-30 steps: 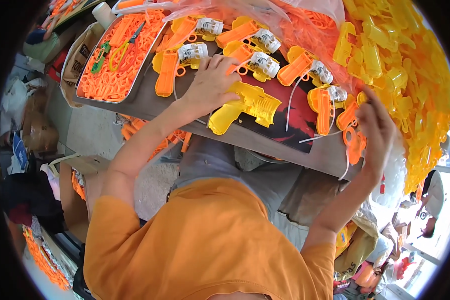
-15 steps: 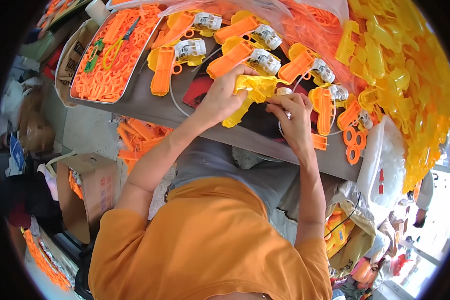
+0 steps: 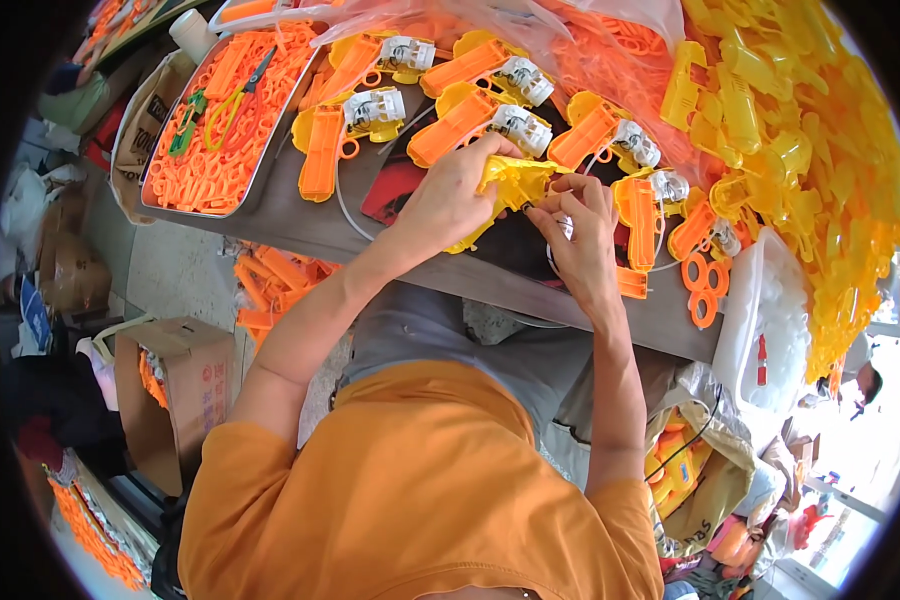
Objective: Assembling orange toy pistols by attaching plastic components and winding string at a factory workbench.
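My left hand (image 3: pixel 455 200) grips a yellow plastic toy-gun shell (image 3: pixel 518 180) over the table's near edge. Against the shell's right side, my right hand (image 3: pixel 582 228) is closed in a pinch at a small dark part, too small to name. A white piece (image 3: pixel 567 226) shows by the right palm, partly covered by the fingers. Beyond both hands lie several part-built toy guns, each a yellow shell with an orange handle (image 3: pixel 320 152) and a white printed mechanism (image 3: pixel 375 107). Thin pale tubes run from some of them.
At the left a metal tray (image 3: pixel 232 207) holds small orange parts, with yellow-handled scissors (image 3: pixel 232 108) and green cutters (image 3: pixel 186 125) on top. Yellow shells (image 3: pixel 770 130) are heaped at the right. Orange rings (image 3: pixel 704 308) lie near a white tub (image 3: pixel 742 335). A cardboard box (image 3: pixel 195 385) stands below left.
The yellow shell has turned and tilted in my left hand. My right fingers have drawn in closer against its side. The part-built guns rest where they were.
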A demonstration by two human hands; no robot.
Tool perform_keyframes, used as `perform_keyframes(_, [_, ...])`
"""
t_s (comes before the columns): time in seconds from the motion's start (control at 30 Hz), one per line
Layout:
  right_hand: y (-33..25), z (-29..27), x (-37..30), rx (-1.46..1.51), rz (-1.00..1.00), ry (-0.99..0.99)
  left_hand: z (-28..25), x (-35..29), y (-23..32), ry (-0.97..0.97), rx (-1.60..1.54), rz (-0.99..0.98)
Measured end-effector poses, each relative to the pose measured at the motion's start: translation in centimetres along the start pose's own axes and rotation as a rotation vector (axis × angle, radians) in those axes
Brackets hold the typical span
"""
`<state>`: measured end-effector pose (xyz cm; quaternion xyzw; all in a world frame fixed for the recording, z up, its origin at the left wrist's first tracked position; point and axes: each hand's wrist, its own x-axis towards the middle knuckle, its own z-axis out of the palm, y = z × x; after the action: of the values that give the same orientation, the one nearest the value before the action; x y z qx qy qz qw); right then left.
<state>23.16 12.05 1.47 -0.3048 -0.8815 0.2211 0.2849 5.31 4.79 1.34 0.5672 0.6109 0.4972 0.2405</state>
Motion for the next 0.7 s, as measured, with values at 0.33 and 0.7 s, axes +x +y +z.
perform_keyframes(0.33, [0.4,-0.2,0.1,0.026,0.028,-0.01,0.1,0.3,0.5,-0.015,0.055,0.058])
perform_keyframes(0.7, [0.4,0.1,0.2,0.034,0.099,-0.011,1.3,-0.1,2.0,0.012,0.179,0.105])
